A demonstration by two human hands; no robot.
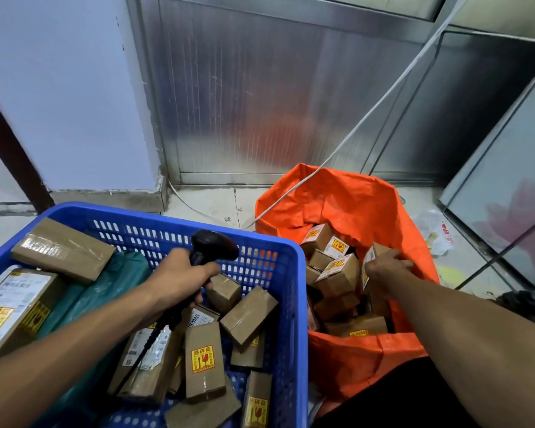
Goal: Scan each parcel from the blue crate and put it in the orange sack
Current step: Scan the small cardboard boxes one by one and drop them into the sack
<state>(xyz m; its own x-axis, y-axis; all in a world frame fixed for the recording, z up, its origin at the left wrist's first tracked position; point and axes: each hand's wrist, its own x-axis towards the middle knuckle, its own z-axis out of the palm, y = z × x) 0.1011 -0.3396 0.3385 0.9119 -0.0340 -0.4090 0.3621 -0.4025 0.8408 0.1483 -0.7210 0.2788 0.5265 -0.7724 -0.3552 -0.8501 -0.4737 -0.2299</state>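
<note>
Metal-panelled wall [260, 88] behind; left hand [183, 276] grips the barcode scanner [212, 247] over the blue crate [291, 288], right hand [383, 267] clasps a small carton [376, 253], lowering it into the orange sack [352, 205].

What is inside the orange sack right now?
The orange sack holds a pile of small brown cardboard parcels, several with yellow-and-red stickers. The right hand reaches in, gripping one parcel. Anything beneath the top layer is covered and cannot be seen.
</note>
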